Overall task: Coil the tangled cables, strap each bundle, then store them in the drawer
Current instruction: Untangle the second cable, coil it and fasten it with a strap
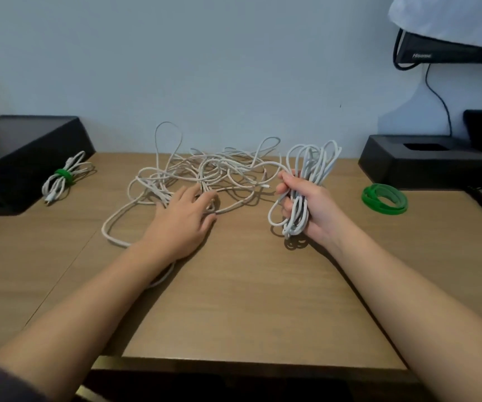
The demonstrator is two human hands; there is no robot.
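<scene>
Your right hand [316,206], right of centre, is clenched around a coil of white cable [312,159]. Its loops stand up above your fist and hang below it, just off the table [234,309]. One strand runs from the coil left into the tangled cables [205,169], which sprawl across the middle of the frame by the wall. Your left hand [184,219] lies flat on the near edge of that tangle, fingers relaxed and gripping nothing. At the left edge, a finished bundle [60,184] lies on the table, cinched by a green strap [63,174], beside a black box [25,149]. At the right, a roll of green strapping [384,198] lies before a black stand [425,166]. The recess in the stand's top is too dark to show any contents.
</scene>
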